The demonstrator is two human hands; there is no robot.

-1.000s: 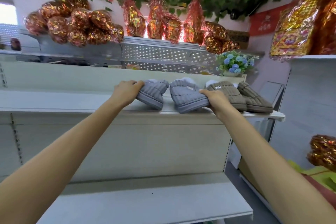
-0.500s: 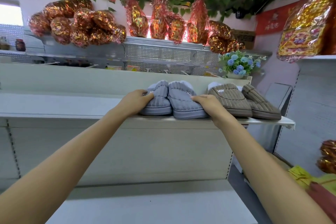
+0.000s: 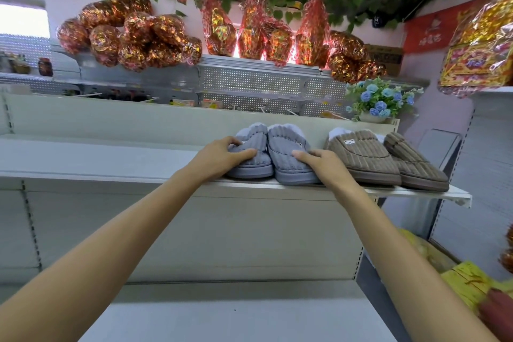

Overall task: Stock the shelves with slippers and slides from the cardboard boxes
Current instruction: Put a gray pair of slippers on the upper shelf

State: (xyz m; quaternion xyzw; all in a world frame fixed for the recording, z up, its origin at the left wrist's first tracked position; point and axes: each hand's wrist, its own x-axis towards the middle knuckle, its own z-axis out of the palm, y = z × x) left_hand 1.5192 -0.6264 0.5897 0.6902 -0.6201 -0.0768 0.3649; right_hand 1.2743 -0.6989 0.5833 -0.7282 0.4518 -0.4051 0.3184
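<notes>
Two grey ribbed slippers stand side by side, toes toward me, on the upper white shelf (image 3: 105, 159). My left hand (image 3: 222, 157) holds the toe of the left grey slipper (image 3: 254, 134), thumb and fingers curled over it. My right hand (image 3: 326, 165) grips the toe of the right grey slipper (image 3: 286, 143), its fingers lying across the top. Just right of them sits a brown ribbed pair (image 3: 361, 154) at the shelf's right end. No cardboard box is in view.
A lower white shelf (image 3: 236, 316) juts out beneath my arms. Behind the upper shelf stand perforated metal racks with foil-wrapped red and gold packs (image 3: 125, 36) and a pot of blue flowers (image 3: 380, 97). Yellow packaged goods (image 3: 466, 280) lie at the lower right.
Both grey slippers came down from a tilted hold, slid together and further back, and now sit flat on the shelf. My hands moved with them.
</notes>
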